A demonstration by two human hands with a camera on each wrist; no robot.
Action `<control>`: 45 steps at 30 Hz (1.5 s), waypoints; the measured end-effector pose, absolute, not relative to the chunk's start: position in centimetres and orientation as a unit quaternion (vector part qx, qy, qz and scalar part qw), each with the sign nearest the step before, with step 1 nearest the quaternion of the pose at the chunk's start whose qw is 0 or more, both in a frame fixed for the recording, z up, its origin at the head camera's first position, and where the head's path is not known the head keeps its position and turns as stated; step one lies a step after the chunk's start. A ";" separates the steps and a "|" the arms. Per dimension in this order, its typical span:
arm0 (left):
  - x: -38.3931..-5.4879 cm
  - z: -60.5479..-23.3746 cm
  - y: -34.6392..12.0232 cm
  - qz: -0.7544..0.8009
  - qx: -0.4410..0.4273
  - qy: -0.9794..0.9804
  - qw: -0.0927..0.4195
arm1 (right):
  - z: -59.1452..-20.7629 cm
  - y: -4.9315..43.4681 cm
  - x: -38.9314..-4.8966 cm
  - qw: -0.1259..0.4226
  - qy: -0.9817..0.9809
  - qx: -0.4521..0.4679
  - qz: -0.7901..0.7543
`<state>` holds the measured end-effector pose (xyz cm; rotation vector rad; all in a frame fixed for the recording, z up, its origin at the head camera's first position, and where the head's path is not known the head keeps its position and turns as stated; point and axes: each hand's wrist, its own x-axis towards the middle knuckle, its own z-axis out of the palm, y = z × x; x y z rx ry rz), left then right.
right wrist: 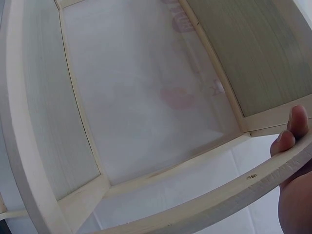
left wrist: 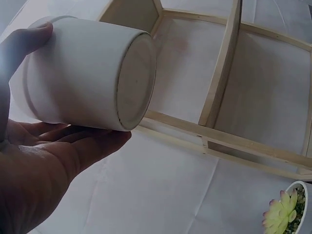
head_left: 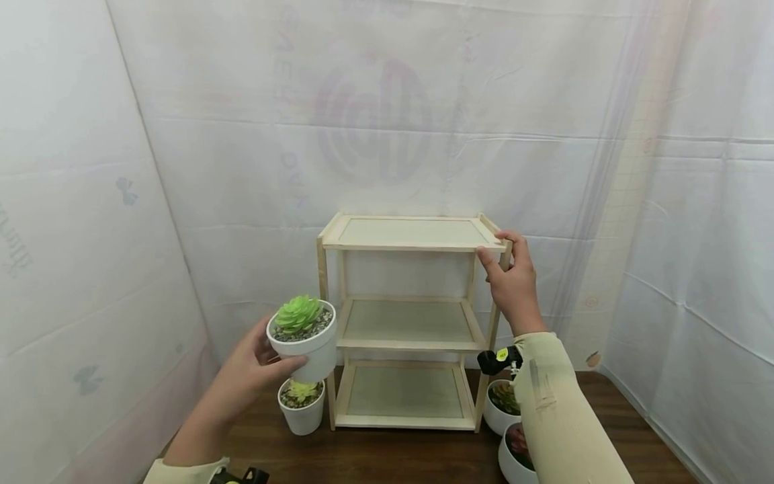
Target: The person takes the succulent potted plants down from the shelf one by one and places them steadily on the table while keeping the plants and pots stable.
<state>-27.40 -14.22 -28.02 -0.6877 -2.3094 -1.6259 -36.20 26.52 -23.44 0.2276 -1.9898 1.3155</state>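
A white pot with a bright green succulent [head_left: 299, 314] and grey gravel is held up by my left hand [head_left: 248, 370], thumb on the near side and fingers around the far side. In the left wrist view the white pot [left wrist: 87, 73] lies across the hand with its base showing. My right hand [head_left: 515, 286] grips the top right front corner of a three-tier wooden shelf [head_left: 414, 250]. The right wrist view shows fingertips [right wrist: 298, 122] over the wooden post [right wrist: 243, 187]. Bare panels face up on all three tiers.
A smaller potted succulent [head_left: 302, 407] stands on the dark wooden table [head_left: 363, 460] left of the shelf. Two white bowl-shaped pots, one with a green plant [head_left: 502, 403] and one with a reddish plant [head_left: 517, 454], sit at the right, partly behind my sleeve. White sheeting [head_left: 242, 168] encloses the back and sides.
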 end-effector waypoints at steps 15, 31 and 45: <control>-27.0 -29.1 -14.7 -0.555 -0.196 -0.800 0.116 | -23.3 26.9 -35.9 0.365 -0.775 0.093 0.508; -26.7 -30.7 -15.5 -0.554 -0.206 -0.796 0.129 | -23.2 26.8 -35.7 0.364 -0.776 0.094 0.507; -26.3 -32.5 -16.4 -0.553 -0.158 -0.810 0.114 | -23.3 26.8 -35.6 0.366 -0.775 0.090 0.507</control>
